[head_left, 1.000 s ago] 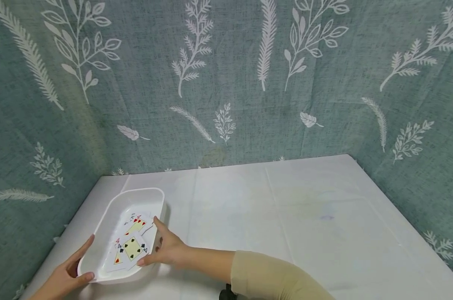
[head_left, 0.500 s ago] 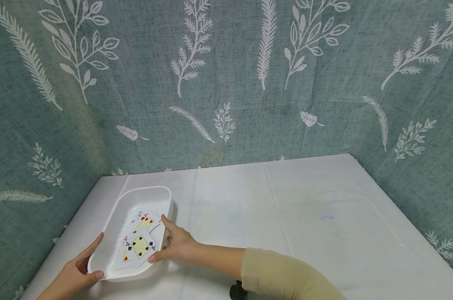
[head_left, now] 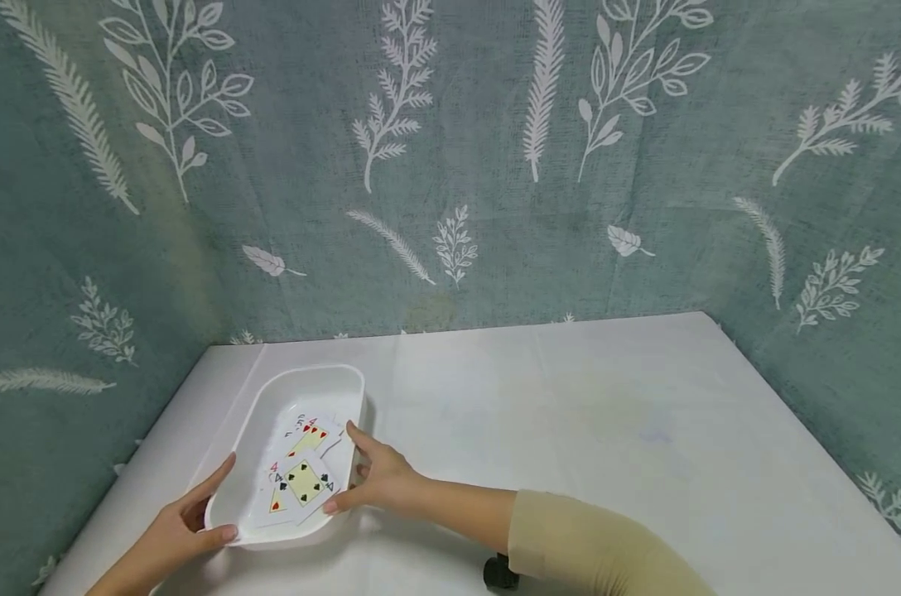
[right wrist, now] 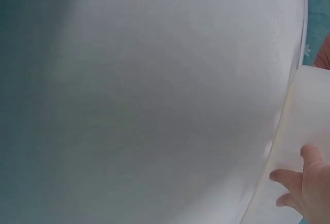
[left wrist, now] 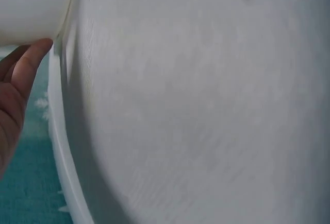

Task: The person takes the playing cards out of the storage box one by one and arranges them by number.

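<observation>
A white plastic tray with rounded corners stands at the left part of the table, tilted a little in the head view. Several playing cards lie spread in it, a four of spades on top and a red-suit card behind it. My left hand grips the near left corner, thumb at the front rim. The right hand holds the right side, thumb and fingers spread along the rim. In the right wrist view, fingertips press the tray's outer wall; the cards are hidden there.
A white cloth covers the table, which stretches far to the right of the tray. Green curtains with white leaf prints hang behind and on both sides. A small black object shows under the right sleeve.
Both hands have moved the tray to the right and slightly away from me, with the cards staying inside. The hold on it looks the same.
</observation>
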`<state>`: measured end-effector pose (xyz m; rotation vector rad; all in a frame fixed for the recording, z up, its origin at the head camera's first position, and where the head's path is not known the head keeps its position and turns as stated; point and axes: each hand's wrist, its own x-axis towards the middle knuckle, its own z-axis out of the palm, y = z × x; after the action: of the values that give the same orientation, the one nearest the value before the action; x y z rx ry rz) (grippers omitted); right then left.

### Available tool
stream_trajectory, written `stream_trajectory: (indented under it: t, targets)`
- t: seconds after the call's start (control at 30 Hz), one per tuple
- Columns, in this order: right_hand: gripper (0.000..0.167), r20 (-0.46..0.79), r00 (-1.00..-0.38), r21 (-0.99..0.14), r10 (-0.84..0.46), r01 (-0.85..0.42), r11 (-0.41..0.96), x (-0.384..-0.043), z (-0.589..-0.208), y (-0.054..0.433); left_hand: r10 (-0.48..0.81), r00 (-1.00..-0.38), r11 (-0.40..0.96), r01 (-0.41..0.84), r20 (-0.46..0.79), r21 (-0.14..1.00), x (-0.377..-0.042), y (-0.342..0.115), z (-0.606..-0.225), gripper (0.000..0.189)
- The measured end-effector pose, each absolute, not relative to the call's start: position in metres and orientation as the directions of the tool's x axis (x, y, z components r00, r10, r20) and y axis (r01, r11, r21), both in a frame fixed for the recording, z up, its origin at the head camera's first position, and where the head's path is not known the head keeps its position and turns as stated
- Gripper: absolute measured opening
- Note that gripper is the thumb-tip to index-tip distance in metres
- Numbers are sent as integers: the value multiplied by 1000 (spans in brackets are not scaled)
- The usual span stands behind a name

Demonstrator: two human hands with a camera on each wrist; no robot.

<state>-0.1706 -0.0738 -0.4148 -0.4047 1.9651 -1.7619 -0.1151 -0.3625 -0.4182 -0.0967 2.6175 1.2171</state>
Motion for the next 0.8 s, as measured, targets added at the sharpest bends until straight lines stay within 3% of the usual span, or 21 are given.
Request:
stream_trajectory:
  t: [0.13, 0.37, 0.8]
  targets:
    - [106, -158, -855, -984, -494, 93, 155, -168, -419, -63, 85, -973, 604, -119, -213, 788, -115, -349, -421, 91]
    - [107, -158, -845, -985, -512, 101, 138, -172, -413, -55, 105, -988, 641, -18, -111, 767, -115, -340, -418, 93]
    - [109, -170, -846, -982, -506, 101, 162, -174, -414, -33, 70, -983, 637, -88, -171, 766, -118, -317, -419, 98]
